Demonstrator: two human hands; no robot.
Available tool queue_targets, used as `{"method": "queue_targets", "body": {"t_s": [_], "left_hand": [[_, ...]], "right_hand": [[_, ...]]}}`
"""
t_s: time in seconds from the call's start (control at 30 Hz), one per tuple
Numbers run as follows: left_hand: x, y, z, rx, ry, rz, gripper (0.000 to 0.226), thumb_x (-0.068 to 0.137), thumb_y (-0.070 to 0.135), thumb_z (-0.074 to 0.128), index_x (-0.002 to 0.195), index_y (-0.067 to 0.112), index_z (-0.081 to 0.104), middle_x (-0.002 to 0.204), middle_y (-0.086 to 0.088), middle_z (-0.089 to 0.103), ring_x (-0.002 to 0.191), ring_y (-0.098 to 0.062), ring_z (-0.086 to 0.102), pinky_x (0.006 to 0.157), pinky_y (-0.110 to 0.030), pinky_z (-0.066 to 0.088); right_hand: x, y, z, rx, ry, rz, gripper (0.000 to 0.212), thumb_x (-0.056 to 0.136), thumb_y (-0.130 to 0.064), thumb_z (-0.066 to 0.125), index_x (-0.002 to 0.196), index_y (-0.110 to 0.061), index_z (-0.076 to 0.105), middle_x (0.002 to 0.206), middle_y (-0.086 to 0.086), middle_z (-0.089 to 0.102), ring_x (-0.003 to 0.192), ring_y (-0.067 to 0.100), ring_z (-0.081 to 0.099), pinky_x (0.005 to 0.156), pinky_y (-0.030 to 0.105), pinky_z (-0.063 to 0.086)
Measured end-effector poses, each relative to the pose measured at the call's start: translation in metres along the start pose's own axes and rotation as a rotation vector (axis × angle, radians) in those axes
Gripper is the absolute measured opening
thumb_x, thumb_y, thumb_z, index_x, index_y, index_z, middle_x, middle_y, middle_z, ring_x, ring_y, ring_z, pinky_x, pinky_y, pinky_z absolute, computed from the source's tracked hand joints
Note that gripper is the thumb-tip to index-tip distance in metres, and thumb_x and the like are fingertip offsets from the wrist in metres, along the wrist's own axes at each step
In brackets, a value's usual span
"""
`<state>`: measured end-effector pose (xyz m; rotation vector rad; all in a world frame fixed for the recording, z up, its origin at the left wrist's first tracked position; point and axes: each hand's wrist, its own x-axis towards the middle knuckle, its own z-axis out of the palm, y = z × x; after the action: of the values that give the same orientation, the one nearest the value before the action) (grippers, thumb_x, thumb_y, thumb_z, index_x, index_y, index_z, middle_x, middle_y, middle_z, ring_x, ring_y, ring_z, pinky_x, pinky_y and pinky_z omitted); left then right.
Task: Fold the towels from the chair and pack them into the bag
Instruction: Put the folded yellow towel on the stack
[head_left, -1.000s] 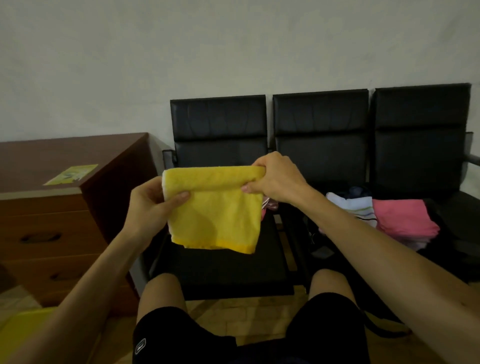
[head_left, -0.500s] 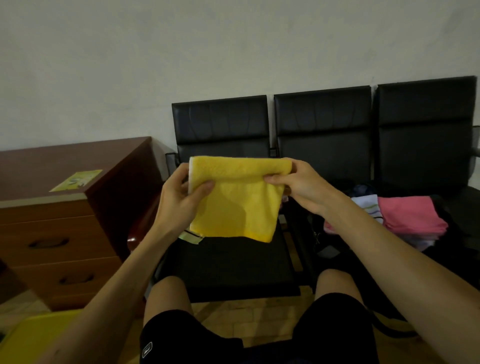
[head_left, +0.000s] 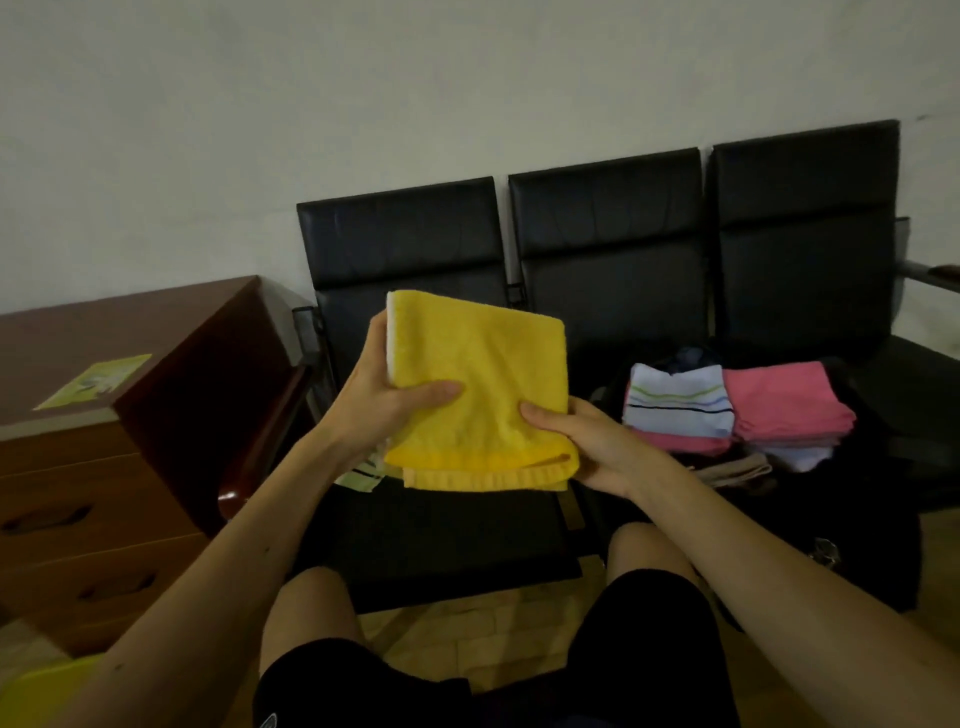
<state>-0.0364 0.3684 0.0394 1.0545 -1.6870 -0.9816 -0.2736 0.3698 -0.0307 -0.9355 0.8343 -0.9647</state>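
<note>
A folded yellow towel (head_left: 478, 384) is held flat in the air above the left black chair seat (head_left: 447, 540). My left hand (head_left: 382, 400) grips its left edge, thumb on top. My right hand (head_left: 587, 447) holds its lower right corner from beneath, thumb pressed on the top face. To the right, a white striped towel (head_left: 675, 402) and a pink towel (head_left: 784, 400) lie folded on a stack in the open black bag (head_left: 872, 514). A striped cloth (head_left: 361, 475) peeks out under my left wrist on the seat.
Three black chairs (head_left: 608, 249) stand in a row against the pale wall. A brown wooden drawer cabinet (head_left: 119, 441) stands at the left, with a yellow-green sticker on top. A yellow object (head_left: 36, 691) shows at the bottom left corner. My knees are below, over a wooden floor.
The towel has gone from hanging by its top edge to lying nearly flat. My right hand dropped from the top right corner to the lower right corner. The view shifted left.
</note>
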Motion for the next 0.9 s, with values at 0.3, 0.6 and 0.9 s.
{"method": "queue_targets", "body": {"t_s": [0.3,0.6,0.9], "left_hand": [[0.059,-0.083,0.094,-0.189,-0.141,-0.353,0.073,0.081,0.004,0.077,0.133,0.033,0.035,0.122,0.003,0.058,0.109,-0.017,0.062,0.068,-0.026,0.056],[0.165,-0.117,0.259,-0.163,-0.311,-0.383,0.082,0.081,0.015,0.081,0.144,0.028,0.028,0.13,0.002,0.055,0.111,-0.013,0.059,0.075,-0.025,0.054],[0.297,-0.143,0.432,-0.166,-0.529,-0.436,0.132,0.07,0.018,0.091,0.156,0.035,-0.007,0.149,0.0,0.043,0.13,-0.025,0.05,0.099,-0.048,0.052]], "right_hand": [[-0.002,0.023,-0.101,-0.149,0.376,0.039,0.051,0.089,-0.022,0.073,0.135,-0.017,0.052,0.122,0.003,0.068,0.109,0.024,0.066,0.098,0.047,0.052],[-0.012,-0.026,-0.255,-0.293,0.631,0.1,0.042,0.091,-0.027,0.07,0.13,-0.027,0.054,0.113,-0.005,0.069,0.102,0.02,0.066,0.093,0.049,0.054],[0.002,-0.094,-0.429,-0.519,0.876,0.175,0.054,0.095,-0.024,0.065,0.144,-0.013,0.045,0.129,0.005,0.058,0.108,0.025,0.059,0.078,0.034,0.051]]}}
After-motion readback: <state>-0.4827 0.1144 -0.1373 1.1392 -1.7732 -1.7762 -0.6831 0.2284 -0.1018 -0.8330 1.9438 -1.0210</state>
